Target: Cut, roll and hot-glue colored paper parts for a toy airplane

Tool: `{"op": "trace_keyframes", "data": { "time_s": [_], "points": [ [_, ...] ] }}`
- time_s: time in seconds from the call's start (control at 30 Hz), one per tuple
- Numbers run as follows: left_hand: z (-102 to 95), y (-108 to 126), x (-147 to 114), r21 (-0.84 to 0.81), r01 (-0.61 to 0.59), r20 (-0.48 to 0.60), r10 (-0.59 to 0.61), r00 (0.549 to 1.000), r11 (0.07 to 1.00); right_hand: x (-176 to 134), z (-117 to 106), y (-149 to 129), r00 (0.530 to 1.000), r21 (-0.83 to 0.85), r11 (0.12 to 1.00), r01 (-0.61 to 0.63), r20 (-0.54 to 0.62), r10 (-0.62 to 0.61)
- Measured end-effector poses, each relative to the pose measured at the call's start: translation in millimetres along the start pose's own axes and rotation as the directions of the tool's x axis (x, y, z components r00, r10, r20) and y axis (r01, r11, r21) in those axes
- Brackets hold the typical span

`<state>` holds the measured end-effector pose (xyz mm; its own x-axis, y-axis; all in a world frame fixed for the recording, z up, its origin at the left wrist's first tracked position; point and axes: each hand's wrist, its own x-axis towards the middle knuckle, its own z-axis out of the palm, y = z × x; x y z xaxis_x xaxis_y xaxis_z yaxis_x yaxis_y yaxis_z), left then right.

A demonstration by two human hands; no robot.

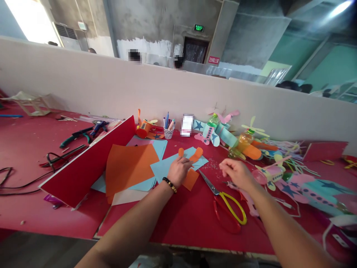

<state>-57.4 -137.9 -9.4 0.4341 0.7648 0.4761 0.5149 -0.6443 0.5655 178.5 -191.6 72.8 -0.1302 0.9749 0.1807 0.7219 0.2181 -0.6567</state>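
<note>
Scissors [215, 191] lie toward the worktop's [184, 232] front edge. Mid-worktop, the left hand [179, 172] grasps an orange strip [198, 153] above blue paper [161, 168]; whether the right hand [236, 173] grips anything, I cannot tell. A pen cup [168, 133] stands near the back edge.

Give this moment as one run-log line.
Left hand: holding orange strip | Right hand: fingers curled, contents unclear | Scissors: on red table

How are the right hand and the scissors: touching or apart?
Apart: the head view shows red table between the right hand and the scissors.
</note>
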Motion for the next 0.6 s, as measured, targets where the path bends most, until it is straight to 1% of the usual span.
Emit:
{"op": "trace_keyframes", "data": {
  "time_s": [0.1,0.17,0.23,0.33,0.4,0.47,0.5,0.53,0.6],
  "points": [
    [2.5,-3.5,1.0,0.032,0.051,0.043,-0.052,0.998,0.998,9.3,-44.1,28.4,0.986,-0.093,0.994,-0.056,-0.162,0.041],
    [6.5,-6.6,1.8,0.096,0.042,0.05,-0.047,0.998,0.995,16.0,-72.2,46.5,0.963,-0.04,0.997,-0.072,-0.262,0.059],
    [11.4,-9.8,2.9,0.158,0.004,0.028,-0.009,1.0,0.987,20.3,-96.8,58.7,0.931,-0.039,0.988,-0.147,-0.343,0.125],
    [18.6,-13.7,4.9,0.239,-0.04,0.028,0.034,0.999,0.97,21.4,-125.4,63.9,0.871,-0.188,0.944,-0.272,-0.465,0.158],
    [22.1,-15.7,5.8,0.275,-0.049,0.065,0.032,0.997,0.96,21.6,-139.3,64.0,0.839,-0.309,0.89,-0.334,-0.528,0.132],
    [24.2,-17.8,5.8,0.293,-0.05,0.098,0.022,0.995,0.955,24.7,-149.3,68.0,0.813,-0.377,0.855,-0.356,-0.577,0.084],
    [24.4,-18.9,5.6,0.3,-0.048,0.109,0.016,0.994,0.953,27.6,-153.0,72.4,0.813,-0.384,0.853,-0.354,-0.577,0.077],
    [24.0,-20.0,5.3,0.306,-0.044,0.116,0.008,0.993,0.951,31.2,-155.7,78.3,0.829,-0.386,0.856,-0.343,-0.553,0.083],
    [20.8,-21.5,4.9,0.319,-0.021,0.111,-0.015,0.994,0.947,38.4,-158.1,92.8,0.897,-0.395,0.863,-0.315,-0.42,0.135]
  ]
}}
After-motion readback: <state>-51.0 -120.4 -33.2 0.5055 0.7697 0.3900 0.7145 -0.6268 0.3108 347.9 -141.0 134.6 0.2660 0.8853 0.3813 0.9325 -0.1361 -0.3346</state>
